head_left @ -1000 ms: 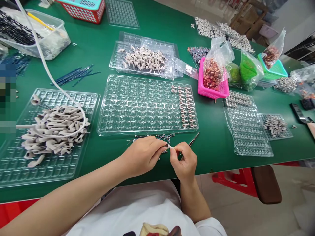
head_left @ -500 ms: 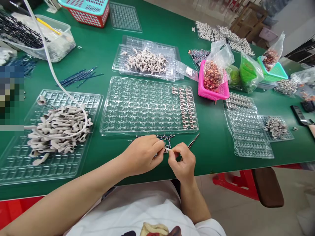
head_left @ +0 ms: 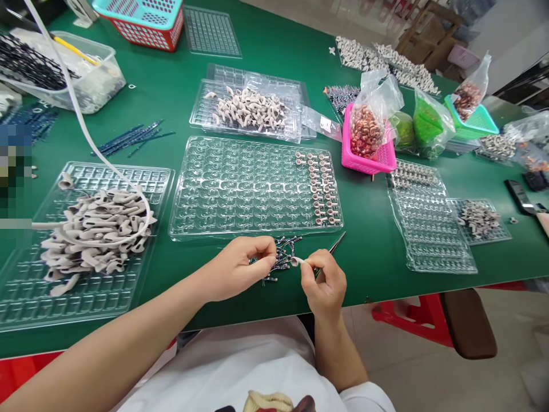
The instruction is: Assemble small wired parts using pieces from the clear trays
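My right hand [head_left: 326,283] pinches the thin end of a pale earphone-like shell [head_left: 295,261], its round cup facing left. Metal tweezers [head_left: 337,242] are tucked in the same hand, their tips pointing up and right. To the left, my left hand [head_left: 242,269] has its thumb and forefinger apart over a loose heap of thin dark strips with wires [head_left: 283,252]; nothing shows between its fingers. Just beyond the hands lies a clear moulded tray [head_left: 240,189], with several pale shells [head_left: 325,189] standing in its right-hand columns.
On the left, a tray [head_left: 141,297] bears a pile of pale shells [head_left: 96,229], crossed by a white cable [head_left: 81,114]. Another heap of shells [head_left: 251,109] lies farther back. A pink basket [head_left: 371,165] holds bagged copper-coloured parts. More trays [head_left: 437,229] lie right.
My left hand has drawn away leftward from the shell, and its thumb and forefinger have parted. My right hand keeps the shell and has shifted slightly right.
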Tool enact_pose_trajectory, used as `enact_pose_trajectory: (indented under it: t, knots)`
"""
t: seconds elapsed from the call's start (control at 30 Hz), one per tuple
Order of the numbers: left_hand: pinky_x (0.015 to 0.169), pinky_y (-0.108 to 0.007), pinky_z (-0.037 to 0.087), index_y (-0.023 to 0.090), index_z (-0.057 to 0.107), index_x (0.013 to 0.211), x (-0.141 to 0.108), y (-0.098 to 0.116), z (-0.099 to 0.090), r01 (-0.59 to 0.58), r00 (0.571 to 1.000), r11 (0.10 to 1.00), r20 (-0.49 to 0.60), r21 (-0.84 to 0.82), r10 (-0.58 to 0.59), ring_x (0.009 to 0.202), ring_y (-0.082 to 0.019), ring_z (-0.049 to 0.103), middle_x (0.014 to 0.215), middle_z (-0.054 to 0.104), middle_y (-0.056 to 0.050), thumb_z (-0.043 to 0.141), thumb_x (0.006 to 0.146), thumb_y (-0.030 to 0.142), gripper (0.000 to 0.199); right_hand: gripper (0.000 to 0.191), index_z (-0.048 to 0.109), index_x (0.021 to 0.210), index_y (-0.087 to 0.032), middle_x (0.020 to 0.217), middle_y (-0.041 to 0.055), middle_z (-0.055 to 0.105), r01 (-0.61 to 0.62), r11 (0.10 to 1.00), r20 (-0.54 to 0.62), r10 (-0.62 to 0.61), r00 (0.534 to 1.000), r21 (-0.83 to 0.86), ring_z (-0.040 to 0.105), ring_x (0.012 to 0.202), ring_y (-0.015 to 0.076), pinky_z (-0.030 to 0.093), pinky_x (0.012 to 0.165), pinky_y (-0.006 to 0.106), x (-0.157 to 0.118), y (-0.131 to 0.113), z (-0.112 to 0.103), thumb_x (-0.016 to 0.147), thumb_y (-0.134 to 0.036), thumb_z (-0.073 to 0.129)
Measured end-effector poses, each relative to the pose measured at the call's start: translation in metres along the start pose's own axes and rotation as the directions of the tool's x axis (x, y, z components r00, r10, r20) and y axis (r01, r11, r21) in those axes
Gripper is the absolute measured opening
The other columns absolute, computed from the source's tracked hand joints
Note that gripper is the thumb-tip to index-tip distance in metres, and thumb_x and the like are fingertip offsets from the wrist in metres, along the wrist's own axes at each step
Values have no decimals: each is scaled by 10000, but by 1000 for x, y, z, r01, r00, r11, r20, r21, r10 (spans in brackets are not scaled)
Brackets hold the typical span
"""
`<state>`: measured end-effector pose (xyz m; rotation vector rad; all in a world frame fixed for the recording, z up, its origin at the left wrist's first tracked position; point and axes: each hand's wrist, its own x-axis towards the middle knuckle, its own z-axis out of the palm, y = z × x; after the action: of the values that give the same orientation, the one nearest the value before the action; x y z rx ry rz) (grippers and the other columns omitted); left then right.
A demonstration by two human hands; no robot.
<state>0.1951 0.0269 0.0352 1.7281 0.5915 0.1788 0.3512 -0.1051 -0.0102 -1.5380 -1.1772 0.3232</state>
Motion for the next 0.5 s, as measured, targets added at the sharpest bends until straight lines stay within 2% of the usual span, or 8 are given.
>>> enact_pose_trajectory:
  t: [0.1, 0.17, 0.3, 0.4, 0.5]
  knots:
    - [520, -210, 377, 180, 506, 683, 0, -2, 0, 16, 996, 999, -89, -47, -20, 562, -106, 447, 616, 507, 33, 481, 910, 321, 268, 134, 565, 776, -225, 684, -20, 526, 24, 1000, -10, -24, 1000, 7, 496, 629, 123, 434, 585, 267, 0, 0, 0, 863, -123, 567]
    - [534, -213, 419, 174, 562, 758, 1, -2, 3, 27, 993, 993, -113, -111, -40, 590, -112, 490, 675, 560, 16, 533, 910, 389, 265, 131, 574, 801, -229, 700, -16, 541, 56, 998, -11, -56, 998, -1, 509, 641, 128, 445, 595, 276, 0, 0, 0, 857, -111, 575]
    - [616, -247, 528, 179, 652, 1023, 3, -1, 10, 50, 998, 959, -9, -280, -55, 734, -155, 629, 880, 693, -49, 604, 887, 408, 271, 144, 596, 894, -243, 737, -1, 590, 188, 980, 10, -188, 982, -66, 546, 650, 141, 480, 609, 304, 0, 2, 2, 840, -110, 604]
    - [591, -237, 537, 174, 698, 998, 4, -1, 14, 72, 997, 948, 35, -311, -65, 730, -160, 646, 853, 714, -53, 630, 877, 400, 266, 181, 605, 961, -252, 768, 11, 622, 253, 961, 21, -252, 968, -111, 577, 660, 149, 500, 606, 313, 0, 3, 2, 839, -118, 616]
    - [574, -216, 532, 181, 726, 953, 3, -2, 15, 53, 999, 956, 10, -289, -53, 716, -150, 641, 846, 724, -45, 644, 875, 384, 233, 193, 609, 999, -254, 788, 17, 643, 242, 964, 28, -240, 970, -106, 598, 671, 152, 515, 611, 315, 0, 2, 2, 851, -130, 613]
